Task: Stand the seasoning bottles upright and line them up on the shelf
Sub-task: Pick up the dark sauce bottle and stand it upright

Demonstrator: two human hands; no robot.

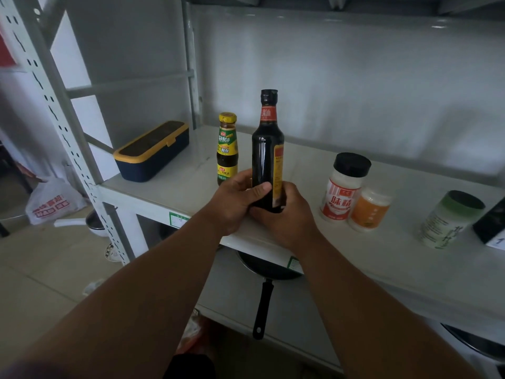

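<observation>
Head view: I hold the tall dark soy sauce bottle point(267, 149) upright near the front edge of the shelf point(410, 258), my left hand point(235, 203) and right hand point(284, 214) both wrapped round its lower body. Just behind and to its left the small oyster sauce bottle point(226, 149) already stands. To my right the red-labelled MSG shaker point(343, 187), the orange jar point(369, 209) touching it and the green jar point(448, 220) look upright but scattered, so lining up remains. My bottle is glossy, black-capped, with a red neck band.
</observation>
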